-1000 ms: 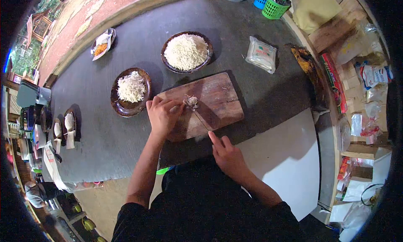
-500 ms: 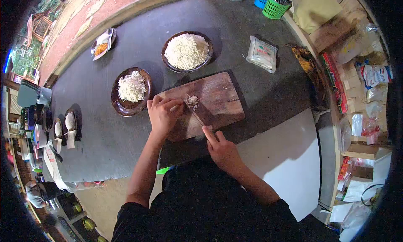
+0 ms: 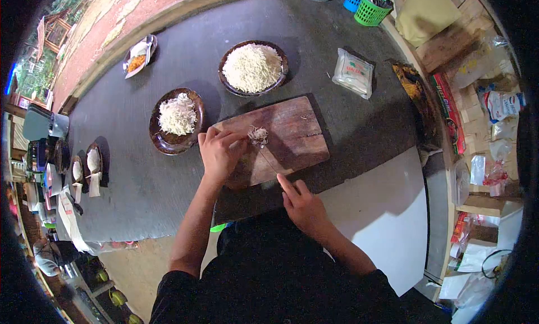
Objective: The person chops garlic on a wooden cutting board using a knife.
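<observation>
A wooden cutting board lies in front of me on the dark table. On it sits a small heap of finely sliced pale pieces. My right hand is closed round the handle of a knife, its index finger stretched along the top. The blade points up and left, its tip at the heap. My left hand is curled on the board's left part, fingertips close to the blade. What those fingers press on is hidden.
Beyond the board are a plate of white shreds and a smaller plate of shreds. A plastic packet lies at the right. Farther off stand a small plate with orange food and a green basket.
My right hand has drawn back slightly down and to the right with the knife. The left hand stays nearly in place. The sliced heap looks a little wider.
</observation>
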Tool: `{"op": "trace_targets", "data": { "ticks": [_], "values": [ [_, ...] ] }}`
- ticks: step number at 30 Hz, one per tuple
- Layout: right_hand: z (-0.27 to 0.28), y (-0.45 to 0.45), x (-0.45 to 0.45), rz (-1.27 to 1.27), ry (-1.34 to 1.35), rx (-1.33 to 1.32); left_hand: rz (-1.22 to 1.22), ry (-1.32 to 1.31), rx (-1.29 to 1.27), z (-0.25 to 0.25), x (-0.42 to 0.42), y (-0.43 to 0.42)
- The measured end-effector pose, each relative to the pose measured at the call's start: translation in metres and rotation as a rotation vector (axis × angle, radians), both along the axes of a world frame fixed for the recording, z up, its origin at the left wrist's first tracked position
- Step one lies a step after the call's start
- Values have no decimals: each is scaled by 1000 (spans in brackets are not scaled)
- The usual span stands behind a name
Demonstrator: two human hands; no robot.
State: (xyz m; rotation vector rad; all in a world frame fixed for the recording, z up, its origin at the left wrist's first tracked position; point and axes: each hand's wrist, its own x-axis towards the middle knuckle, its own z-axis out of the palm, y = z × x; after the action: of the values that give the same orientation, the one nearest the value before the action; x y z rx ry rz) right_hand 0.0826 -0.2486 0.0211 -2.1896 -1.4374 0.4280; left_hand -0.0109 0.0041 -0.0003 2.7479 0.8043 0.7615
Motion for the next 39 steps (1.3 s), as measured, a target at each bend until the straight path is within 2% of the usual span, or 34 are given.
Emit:
{"op": "trace_targets", "data": {
  "ticks": [15, 18, 27, 33, 39],
  "values": [
    [0, -8, 3, -21, 19, -37, 12, -9, -47, -1, 2, 0],
    [-7, -7, 1, -18, 7, 30, 13, 13, -35, 1, 0, 0],
    [-1, 9, 1, 14, -10, -111, 7, -16, -42, -2, 0, 1],
    [-4, 8, 1, 22, 35, -56, 13, 4, -70, 1, 1, 1],
    [-8, -8, 1, -4, -55, 0, 3, -19, -52, 0, 2, 0]
  ]
}}
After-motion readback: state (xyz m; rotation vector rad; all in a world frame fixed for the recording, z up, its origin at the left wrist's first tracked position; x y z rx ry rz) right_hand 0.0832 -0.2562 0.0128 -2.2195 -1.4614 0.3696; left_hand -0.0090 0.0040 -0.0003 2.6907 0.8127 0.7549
